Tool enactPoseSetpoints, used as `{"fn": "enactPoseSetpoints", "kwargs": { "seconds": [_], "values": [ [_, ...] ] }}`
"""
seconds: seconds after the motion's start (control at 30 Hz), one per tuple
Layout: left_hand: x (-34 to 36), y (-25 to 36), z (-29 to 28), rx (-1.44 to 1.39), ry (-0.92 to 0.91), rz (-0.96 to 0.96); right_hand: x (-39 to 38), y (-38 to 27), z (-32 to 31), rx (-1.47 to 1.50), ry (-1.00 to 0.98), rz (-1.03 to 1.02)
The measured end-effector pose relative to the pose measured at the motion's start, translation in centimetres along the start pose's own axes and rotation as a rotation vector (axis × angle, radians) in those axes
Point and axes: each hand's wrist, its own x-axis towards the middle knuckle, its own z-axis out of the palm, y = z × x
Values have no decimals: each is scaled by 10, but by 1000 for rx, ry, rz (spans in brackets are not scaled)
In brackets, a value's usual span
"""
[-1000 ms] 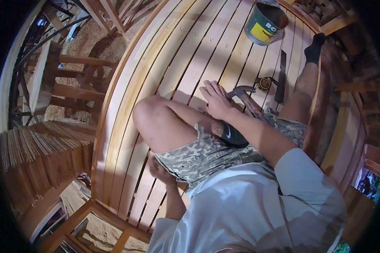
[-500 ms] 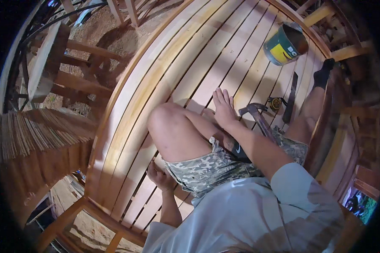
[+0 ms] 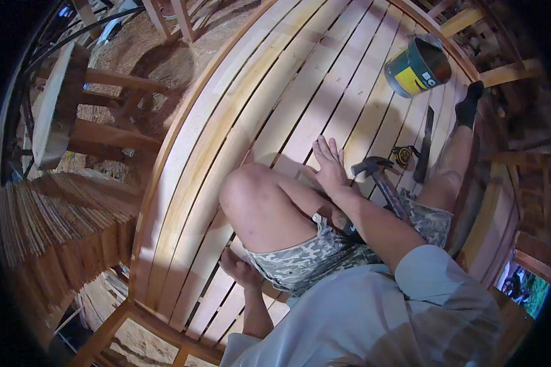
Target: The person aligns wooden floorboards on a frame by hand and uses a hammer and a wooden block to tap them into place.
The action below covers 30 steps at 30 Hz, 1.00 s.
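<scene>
Right hand (image 3: 330, 166): we lay it flat, fingers spread, on the slatted wooden deck (image 3: 269, 116).
Hammer (image 3: 379, 177): just right of our fingers.
Left hand (image 3: 239, 269): braced on the deck.

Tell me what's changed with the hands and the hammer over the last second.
The right hand slid forward from the knee and now lies flat, fingers spread, on the deck boards. The hammer was not picked up and still lies beside it. The left hand stays braced on the boards behind; the can stays put.
</scene>
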Motion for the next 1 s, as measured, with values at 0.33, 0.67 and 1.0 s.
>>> {"fn": "enactPoseSetpoints", "kwargs": {
  "seconds": [0.33,0.67,1.0],
  "values": [
    [11,-11,3,404,-46,305,5,12,6,-94,159,-32],
    [14,-6,-8,198,59,293,0,0,22,-85,175,-53],
    [-6,-16,-1,-191,47,-25,-5,-3,11,-39,206,-54]
  ]
}}
